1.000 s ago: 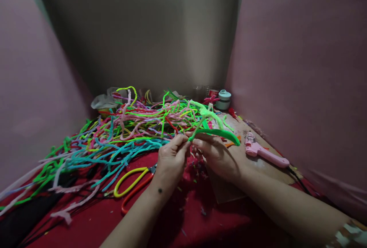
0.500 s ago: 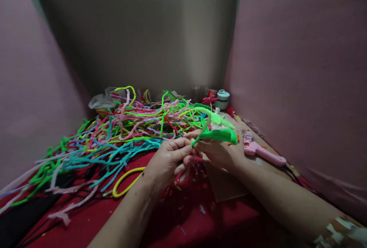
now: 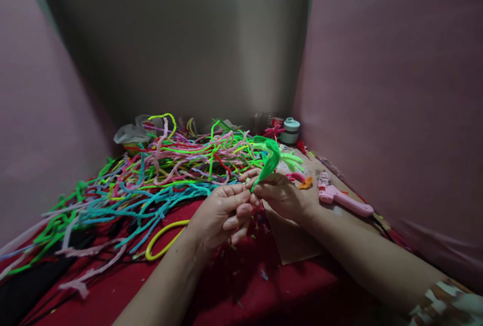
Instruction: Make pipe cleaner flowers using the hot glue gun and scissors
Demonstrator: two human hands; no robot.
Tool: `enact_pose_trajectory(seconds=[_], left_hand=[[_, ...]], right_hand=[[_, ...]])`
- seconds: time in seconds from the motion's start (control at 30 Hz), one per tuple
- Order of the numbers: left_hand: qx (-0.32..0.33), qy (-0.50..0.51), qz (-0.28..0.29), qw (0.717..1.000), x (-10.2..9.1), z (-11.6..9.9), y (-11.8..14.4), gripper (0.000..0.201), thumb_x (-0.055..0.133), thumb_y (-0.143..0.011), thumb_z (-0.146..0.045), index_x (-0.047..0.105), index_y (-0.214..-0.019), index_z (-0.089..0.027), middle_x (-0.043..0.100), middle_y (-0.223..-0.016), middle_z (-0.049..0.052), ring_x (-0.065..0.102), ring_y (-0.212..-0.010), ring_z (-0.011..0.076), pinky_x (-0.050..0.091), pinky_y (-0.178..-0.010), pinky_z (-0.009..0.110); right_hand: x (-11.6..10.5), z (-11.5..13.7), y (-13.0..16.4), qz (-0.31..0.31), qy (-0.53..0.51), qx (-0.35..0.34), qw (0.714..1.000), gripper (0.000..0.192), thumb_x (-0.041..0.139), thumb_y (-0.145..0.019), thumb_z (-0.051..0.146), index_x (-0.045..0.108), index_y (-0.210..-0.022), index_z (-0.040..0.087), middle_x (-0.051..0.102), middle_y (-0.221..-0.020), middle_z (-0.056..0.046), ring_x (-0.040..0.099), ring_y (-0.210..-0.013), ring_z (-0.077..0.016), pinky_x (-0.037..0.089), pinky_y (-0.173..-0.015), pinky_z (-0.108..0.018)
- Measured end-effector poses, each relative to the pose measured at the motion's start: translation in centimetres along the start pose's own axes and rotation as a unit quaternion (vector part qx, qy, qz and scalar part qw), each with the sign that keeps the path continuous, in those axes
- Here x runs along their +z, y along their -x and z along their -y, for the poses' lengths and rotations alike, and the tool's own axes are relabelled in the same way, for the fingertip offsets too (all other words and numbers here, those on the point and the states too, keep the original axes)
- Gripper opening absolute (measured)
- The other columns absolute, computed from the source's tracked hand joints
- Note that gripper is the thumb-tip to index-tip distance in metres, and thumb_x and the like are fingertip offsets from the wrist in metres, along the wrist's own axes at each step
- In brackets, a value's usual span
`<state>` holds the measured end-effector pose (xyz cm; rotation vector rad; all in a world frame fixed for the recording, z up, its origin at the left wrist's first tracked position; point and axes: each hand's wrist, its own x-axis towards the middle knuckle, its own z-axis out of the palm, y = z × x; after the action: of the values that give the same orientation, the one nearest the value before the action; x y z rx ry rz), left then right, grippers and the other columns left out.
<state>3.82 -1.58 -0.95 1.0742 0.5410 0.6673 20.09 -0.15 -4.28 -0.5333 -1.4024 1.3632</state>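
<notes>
A red-covered tabletop (image 3: 264,296) carries a big tangle of coloured pipe cleaners (image 3: 151,175), with a piece of cardboard (image 3: 294,245) at its right. Above the tabletop's middle, the left hand (image 3: 222,213) and right hand (image 3: 283,195) meet, each grip pinched on the stem of a green pipe-cleaner figure (image 3: 272,157). A pink glue gun (image 3: 341,197) lies near the right hand; yellow scissor handles (image 3: 162,239) lie beside the left.

Pink walls (image 3: 396,89) left and right; grey-beige panel (image 3: 181,39) at back, meeting in a narrow corner. Red cloth (image 3: 264,286) covers the work surface (image 3: 294,245). Lighting dim, brightest on back panel.
</notes>
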Motion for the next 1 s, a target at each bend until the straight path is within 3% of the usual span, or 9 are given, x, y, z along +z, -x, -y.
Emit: enact_pose_trajectory(seconds=[0.1, 0.17, 0.23, 0.3, 0.37, 0.53, 0.67, 0.83, 1.0], left_hand=[[0.089, -0.225, -0.127, 0.962, 0.3, 0.5, -0.2, 0.023, 0.054, -0.081, -0.033, 0.055, -0.066, -0.016, 0.044, -0.051, -0.005, 0.032, -0.035, 0.0048, 0.032, -0.037, 0.019], [0.186, -0.405, -0.226, 0.866, 0.4, 1.3, -0.4, 0.020, 0.055, -0.080, -0.029, 0.054, -0.064, -0.018, 0.049, -0.056, -0.002, 0.042, -0.045, 0.0087, 0.032, -0.045, 0.021], [0.237, -0.527, -0.274, 0.769, 0.2, 2.0, -0.6, 0.015, 0.053, -0.080, -0.025, 0.056, -0.066, -0.019, 0.051, -0.060, 0.000, 0.045, -0.053, 0.0118, 0.033, -0.052, 0.023], [0.240, -0.571, -0.277, 0.735, 0.1, 2.3, -0.6, 0.016, 0.049, -0.082, -0.021, 0.057, -0.068, -0.020, 0.050, -0.059, 0.000, 0.045, -0.054, 0.0124, 0.032, -0.055, 0.024], [0.225, -0.548, -0.272, 0.758, 0.0, 2.1, -0.6, 0.018, 0.047, -0.083, -0.022, 0.058, -0.068, -0.020, 0.048, -0.057, -0.002, 0.043, -0.053, 0.0118, 0.032, -0.055, 0.023], [0.181, -0.377, -0.264, 0.869, 0.0, 1.1, -0.6, 0.021, 0.053, -0.079, -0.028, 0.053, -0.059, -0.019, 0.040, -0.048, -0.005, 0.034, -0.045, 0.0086, 0.028, -0.046, 0.021], [0.115, -0.241, -0.235, 0.935, 0.5, 0.6, -0.5, 0.025, 0.058, -0.076, -0.031, 0.048, -0.056, -0.019, 0.036, -0.041, -0.008, 0.028, -0.035, 0.0055, 0.021, -0.037, 0.020], [0.091, -0.123, -0.191, 0.970, 1.1, 0.2, -0.1, 0.030, 0.063, -0.073, -0.030, 0.045, -0.053, -0.016, 0.039, -0.041, -0.007, 0.032, -0.032, 0.0032, 0.022, -0.035, 0.016], [0.044, 0.016, -0.053, 0.998, 0.7, 0.7, -0.1, 0.019, 0.059, -0.080, -0.031, 0.056, -0.069, -0.015, 0.039, -0.042, -0.009, 0.020, -0.028, 0.0004, 0.028, -0.033, 0.016]], right_hand=[[0.1, -0.2, 0.1, -0.052, 0.052, 0.016, 0.997, 0.015, 0.063, -0.078, 0.033, 0.068, -0.071, 0.021, 0.053, -0.060, 0.002, 0.046, -0.055, -0.0109, 0.037, -0.053, -0.025], [0.2, 0.1, 0.2, -0.077, 0.099, 0.028, 0.992, 0.022, 0.062, -0.079, 0.031, 0.062, -0.061, 0.020, 0.048, -0.056, 0.002, 0.042, -0.053, -0.0105, 0.034, -0.050, -0.024], [0.5, 0.4, 0.2, -0.093, 0.133, 0.033, 0.986, 0.026, 0.062, -0.079, 0.029, 0.058, -0.055, 0.019, 0.047, -0.055, 0.002, 0.041, -0.052, -0.0103, 0.031, -0.047, -0.024], [0.7, 0.7, 0.2, -0.100, 0.133, 0.038, 0.985, 0.023, 0.062, -0.078, 0.028, 0.060, -0.057, 0.019, 0.049, -0.057, 0.001, 0.041, -0.053, -0.0104, 0.030, -0.046, -0.024], [0.9, 0.9, 0.2, -0.099, 0.121, 0.050, 0.986, 0.018, 0.061, -0.078, 0.028, 0.063, -0.062, 0.019, 0.050, -0.059, 0.001, 0.041, -0.053, -0.0101, 0.030, -0.047, -0.023], [1.1, 1.2, 0.2, -0.063, 0.120, 0.066, 0.989, 0.010, 0.063, -0.076, 0.027, 0.066, -0.071, 0.019, 0.048, -0.061, 0.003, 0.038, -0.054, -0.0094, 0.029, -0.051, -0.023], [0.9, 1.1, 0.2, -0.051, 0.085, 0.039, 0.994, 0.009, 0.061, -0.077, 0.028, 0.068, -0.075, 0.022, 0.053, -0.066, 0.002, 0.041, -0.057, -0.0106, 0.030, -0.053, -0.025], [0.3, 0.3, 0.2, -0.058, 0.069, 0.022, 0.996, 0.016, 0.061, -0.078, 0.025, 0.064, -0.062, 0.022, 0.051, -0.058, 0.003, 0.042, -0.056, -0.0119, 0.034, -0.056, -0.027], [0.1, -0.2, 0.3, -0.003, -0.072, 0.048, 0.996, 0.010, 0.065, -0.077, 0.030, 0.068, -0.072, 0.022, 0.056, -0.062, 0.003, 0.047, -0.055, -0.0099, 0.037, -0.057, -0.026]])
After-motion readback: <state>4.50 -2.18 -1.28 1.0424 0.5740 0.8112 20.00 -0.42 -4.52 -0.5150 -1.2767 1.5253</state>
